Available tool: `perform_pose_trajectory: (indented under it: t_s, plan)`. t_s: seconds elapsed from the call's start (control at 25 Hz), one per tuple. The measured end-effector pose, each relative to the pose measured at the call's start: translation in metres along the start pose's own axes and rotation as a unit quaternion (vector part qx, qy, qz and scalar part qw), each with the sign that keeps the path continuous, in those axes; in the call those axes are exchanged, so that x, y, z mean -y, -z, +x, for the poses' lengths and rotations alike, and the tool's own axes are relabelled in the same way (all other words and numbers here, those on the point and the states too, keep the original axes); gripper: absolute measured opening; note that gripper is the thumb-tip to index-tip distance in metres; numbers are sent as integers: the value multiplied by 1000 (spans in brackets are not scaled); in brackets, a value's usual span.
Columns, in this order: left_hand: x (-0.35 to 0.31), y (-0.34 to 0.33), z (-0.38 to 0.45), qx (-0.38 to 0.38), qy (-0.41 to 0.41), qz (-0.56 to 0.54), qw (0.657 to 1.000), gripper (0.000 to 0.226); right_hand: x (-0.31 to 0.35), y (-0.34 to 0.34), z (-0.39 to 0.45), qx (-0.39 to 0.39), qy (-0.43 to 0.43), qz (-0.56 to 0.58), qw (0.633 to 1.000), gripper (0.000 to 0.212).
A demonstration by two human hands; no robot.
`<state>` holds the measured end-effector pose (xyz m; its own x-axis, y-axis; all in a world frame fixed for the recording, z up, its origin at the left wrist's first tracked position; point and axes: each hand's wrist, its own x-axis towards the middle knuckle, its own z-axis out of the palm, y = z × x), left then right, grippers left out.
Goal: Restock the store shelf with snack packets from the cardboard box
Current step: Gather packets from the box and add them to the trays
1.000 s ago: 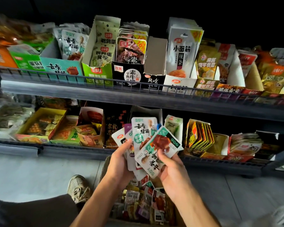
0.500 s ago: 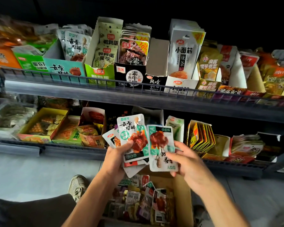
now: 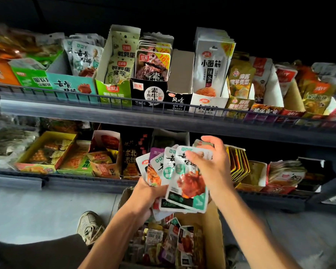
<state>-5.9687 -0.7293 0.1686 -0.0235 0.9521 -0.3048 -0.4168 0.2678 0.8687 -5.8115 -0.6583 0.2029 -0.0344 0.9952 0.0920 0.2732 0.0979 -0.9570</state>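
My left hand (image 3: 146,193) grips the lower end of a fanned stack of white-and-teal snack packets (image 3: 182,177) in front of the lower shelf. My right hand (image 3: 211,162) lies over the top right of the stack, fingers curled around the frontmost packet's upper edge. Below the hands stands the open cardboard box (image 3: 211,230), filled with several mixed packets (image 3: 163,243). Matching teal packets (image 3: 83,59) stand in a teal display carton (image 3: 72,84) on the upper shelf (image 3: 124,111), left of centre.
Both shelves carry rows of display cartons with snacks behind wire rails. An empty black carton (image 3: 179,74) sits mid upper shelf. The lower shelf (image 3: 76,181) edge runs just behind the box. My shoe (image 3: 89,226) and dark trouser leg (image 3: 37,253) are on the grey floor at left.
My right hand brought its single packet back onto the stack and now covers the stack's top right. The stack has shifted slightly right and lower; my left hand keeps holding it.
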Motion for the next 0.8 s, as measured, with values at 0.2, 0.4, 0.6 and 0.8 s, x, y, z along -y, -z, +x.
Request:
perform_pose_trajectory:
  t_s: [0.2,0.4,0.6,0.8]
  plan:
    - [13,-1,1,-28,41,-75,996,26,-23,-27,-16,-70,-65,-66,993,61]
    - [3,3,4,1,72,-140,988,41,-25,-25,-10,-56,46,-77,994,60]
    - [-17,-5,8,-53,-8,-91,994,38,-2,-40,-6,-170,74,-74,980,52]
    - [-75,0,3,-47,-57,-21,997,28,32,-42,4,70,-29,111,991,52]
